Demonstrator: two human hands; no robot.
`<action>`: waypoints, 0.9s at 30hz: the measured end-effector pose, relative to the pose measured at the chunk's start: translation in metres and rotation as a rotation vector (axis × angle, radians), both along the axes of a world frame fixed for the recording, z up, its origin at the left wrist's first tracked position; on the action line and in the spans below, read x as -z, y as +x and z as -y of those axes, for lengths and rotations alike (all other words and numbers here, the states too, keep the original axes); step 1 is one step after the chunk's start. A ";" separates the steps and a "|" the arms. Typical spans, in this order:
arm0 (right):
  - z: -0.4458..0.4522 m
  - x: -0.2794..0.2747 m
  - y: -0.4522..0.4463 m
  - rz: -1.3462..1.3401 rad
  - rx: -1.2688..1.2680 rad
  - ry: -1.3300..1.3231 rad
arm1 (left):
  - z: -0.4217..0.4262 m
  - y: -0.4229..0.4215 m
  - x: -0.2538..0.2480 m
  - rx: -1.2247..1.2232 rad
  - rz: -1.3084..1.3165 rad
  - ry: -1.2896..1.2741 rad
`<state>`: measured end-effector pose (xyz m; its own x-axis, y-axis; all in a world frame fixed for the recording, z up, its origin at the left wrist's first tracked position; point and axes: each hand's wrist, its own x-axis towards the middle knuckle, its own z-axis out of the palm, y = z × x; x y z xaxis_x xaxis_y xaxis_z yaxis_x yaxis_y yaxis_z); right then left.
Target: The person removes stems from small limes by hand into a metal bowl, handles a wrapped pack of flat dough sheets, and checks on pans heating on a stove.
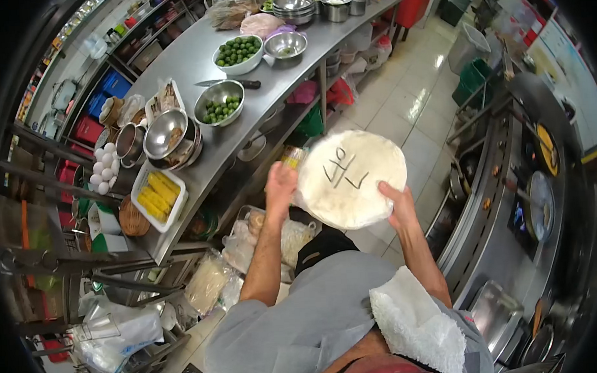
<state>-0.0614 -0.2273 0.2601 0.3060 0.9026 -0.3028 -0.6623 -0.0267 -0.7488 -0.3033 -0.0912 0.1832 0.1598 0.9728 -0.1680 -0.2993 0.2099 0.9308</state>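
White disc [353, 194] | right hand [400, 207]: pinching its edge | left hand [282, 184]: beside it, grip hard to tell

Left hand [283, 182]: bare, raised at the left rim of the round white packet [348, 174]; fingers bunched and blurred, contact with the rim unclear. Left forearm [262, 259]: bare, slanting up toward the packet from below its left side; wrist roughly in line. Right hand [398, 205]: bare, at the packet's lower right rim, gripping; thumb [386, 188] flat upon the upper face, other fingers mostly hidden behind the rim. Right forearm [421, 254]: bare, below and right of the packet, angled inward to it.
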 end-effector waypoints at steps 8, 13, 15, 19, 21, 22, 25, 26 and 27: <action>-0.081 -0.017 0.082 0.267 0.098 -0.082 | -0.193 -0.037 -0.011 -0.515 0.424 -0.081; -0.140 -0.033 0.102 0.187 0.027 -0.025 | -0.261 -0.041 0.010 -0.639 0.488 0.012; -0.166 -0.032 0.107 0.154 -0.072 -0.008 | -0.276 -0.038 0.007 -0.668 0.513 0.016; -0.226 -0.022 0.107 0.074 -0.261 -0.017 | -0.313 -0.040 0.015 -0.744 0.480 0.031; -0.256 -0.018 0.102 0.004 -0.403 -0.015 | -0.327 -0.042 0.017 -0.777 0.489 0.065; -0.272 -0.014 0.099 -0.029 -0.477 0.002 | -0.335 -0.043 0.015 -0.806 0.473 0.064; -0.314 -0.021 0.082 -0.091 -0.667 0.032 | -0.355 -0.053 0.009 -0.853 0.454 0.098; -0.327 -0.017 0.076 -0.106 -0.730 0.038 | -0.358 -0.053 0.003 -0.839 0.428 0.052; -0.339 -0.015 0.070 -0.110 -0.764 0.034 | -0.356 -0.055 -0.001 -0.828 0.401 0.002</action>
<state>0.0083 0.1116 0.2750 -0.4359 0.8606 -0.2635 -0.5398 -0.4843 -0.6886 -0.3581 0.2645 0.1843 -0.5420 0.8028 -0.2486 -0.6540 -0.2171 0.7247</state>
